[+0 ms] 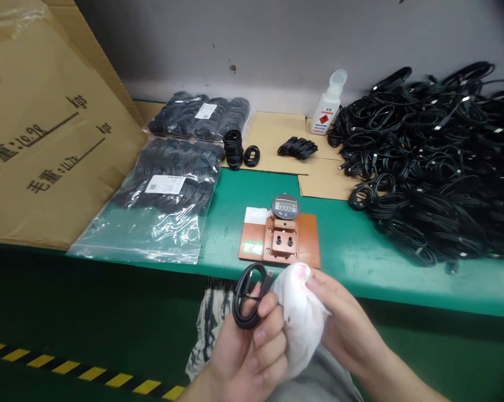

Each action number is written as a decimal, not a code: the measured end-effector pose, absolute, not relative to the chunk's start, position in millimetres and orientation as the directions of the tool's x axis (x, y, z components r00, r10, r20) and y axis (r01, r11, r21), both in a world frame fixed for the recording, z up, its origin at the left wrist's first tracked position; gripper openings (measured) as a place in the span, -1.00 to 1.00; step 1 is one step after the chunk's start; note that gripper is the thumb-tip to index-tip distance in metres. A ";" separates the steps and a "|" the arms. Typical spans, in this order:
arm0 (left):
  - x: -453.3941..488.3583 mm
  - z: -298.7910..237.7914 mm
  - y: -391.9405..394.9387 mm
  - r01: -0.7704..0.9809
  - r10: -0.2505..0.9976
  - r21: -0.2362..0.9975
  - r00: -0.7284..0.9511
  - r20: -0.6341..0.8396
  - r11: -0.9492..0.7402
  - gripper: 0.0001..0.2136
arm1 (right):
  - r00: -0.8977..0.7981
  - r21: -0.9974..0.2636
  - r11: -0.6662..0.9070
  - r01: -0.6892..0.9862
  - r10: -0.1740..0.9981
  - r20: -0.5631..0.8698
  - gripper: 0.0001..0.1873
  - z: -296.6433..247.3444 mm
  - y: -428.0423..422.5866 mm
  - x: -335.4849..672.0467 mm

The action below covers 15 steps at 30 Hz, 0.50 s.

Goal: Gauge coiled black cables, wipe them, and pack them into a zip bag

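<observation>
Off the bench edge (361,287), cable (247,304) and cloth (300,321)

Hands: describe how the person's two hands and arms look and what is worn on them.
Both are bare. The left hand has no glove or ring in view; its nails are short and unpainted. The right hand is ungloved too, no ring showing. The right forearm has no sleeve, watch or band. Little of the left arm is in frame.
</observation>
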<state>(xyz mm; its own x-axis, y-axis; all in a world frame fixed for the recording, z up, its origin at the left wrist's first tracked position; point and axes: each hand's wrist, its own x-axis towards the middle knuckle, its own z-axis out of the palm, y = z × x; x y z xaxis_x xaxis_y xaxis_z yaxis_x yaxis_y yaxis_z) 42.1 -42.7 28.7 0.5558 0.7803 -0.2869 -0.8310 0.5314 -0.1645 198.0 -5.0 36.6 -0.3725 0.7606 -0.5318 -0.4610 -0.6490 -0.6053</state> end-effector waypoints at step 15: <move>36.4 29.6 -43.5 -0.686 0.848 0.583 0.093 -0.522 0.435 -0.59 | 0.449 -0.909 0.328 0.256 0.792 0.413 -0.57 68.1 133.1 316.9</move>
